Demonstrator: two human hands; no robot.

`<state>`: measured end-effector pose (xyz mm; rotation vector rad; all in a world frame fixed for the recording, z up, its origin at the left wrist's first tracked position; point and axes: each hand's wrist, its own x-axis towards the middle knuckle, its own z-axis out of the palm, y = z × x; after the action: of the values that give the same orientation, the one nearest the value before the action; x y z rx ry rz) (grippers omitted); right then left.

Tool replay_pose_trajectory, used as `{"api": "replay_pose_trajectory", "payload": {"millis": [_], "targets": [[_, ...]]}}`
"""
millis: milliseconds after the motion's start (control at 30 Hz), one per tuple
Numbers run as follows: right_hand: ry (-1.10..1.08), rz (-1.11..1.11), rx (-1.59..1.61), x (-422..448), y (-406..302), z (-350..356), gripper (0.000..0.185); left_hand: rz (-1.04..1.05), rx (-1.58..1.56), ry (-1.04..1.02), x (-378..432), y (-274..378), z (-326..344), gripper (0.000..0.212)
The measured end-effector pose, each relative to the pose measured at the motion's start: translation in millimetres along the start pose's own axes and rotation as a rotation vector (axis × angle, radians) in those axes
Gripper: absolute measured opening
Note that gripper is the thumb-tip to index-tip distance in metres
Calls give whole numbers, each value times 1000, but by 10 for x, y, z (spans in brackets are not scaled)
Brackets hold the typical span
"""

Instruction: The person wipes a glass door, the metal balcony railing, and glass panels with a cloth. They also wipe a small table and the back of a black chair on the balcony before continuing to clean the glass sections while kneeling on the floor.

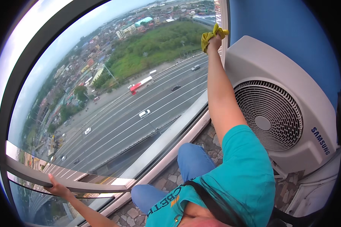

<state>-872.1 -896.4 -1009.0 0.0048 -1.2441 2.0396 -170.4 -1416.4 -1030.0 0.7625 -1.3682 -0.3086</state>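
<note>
In the head view, my right hand [215, 42] reaches up to the upper right with a crumpled yellow cloth [207, 39] in its grip. The cloth lies against the right edge of a large window pane [136, 93], by the light-coloured side frame [224, 17]. At lower left, my left hand [58, 188] grips a grey metal window bar [88, 185], with one finger extended over its upper side. The hand's underside is hidden.
A Samsung air-conditioner outdoor unit [309, 133] stands close by my right arm, before a blue wall [261, 20]. My bent knees [194, 159] are near the pinkish sill [170, 157]. Stone-patterned flooring [170, 177] lies below. Beyond the glass, a highway [125, 122] runs far beneath.
</note>
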Motion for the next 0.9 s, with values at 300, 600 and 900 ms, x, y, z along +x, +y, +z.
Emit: {"api": "replay_pose_trajectory", "payload": {"millis": [300,600,900], "targets": [[99,-682,-341,-529,-1171,1612,35,43,166,22,242,137,-497,52],[-325,-949,-106,-1146,-1318,1161,28,54,164,61,206,96,-275,53],[-414,-843,-7,-1822,-888,442,43,4,30,12,222,-75,-345,45]]}}
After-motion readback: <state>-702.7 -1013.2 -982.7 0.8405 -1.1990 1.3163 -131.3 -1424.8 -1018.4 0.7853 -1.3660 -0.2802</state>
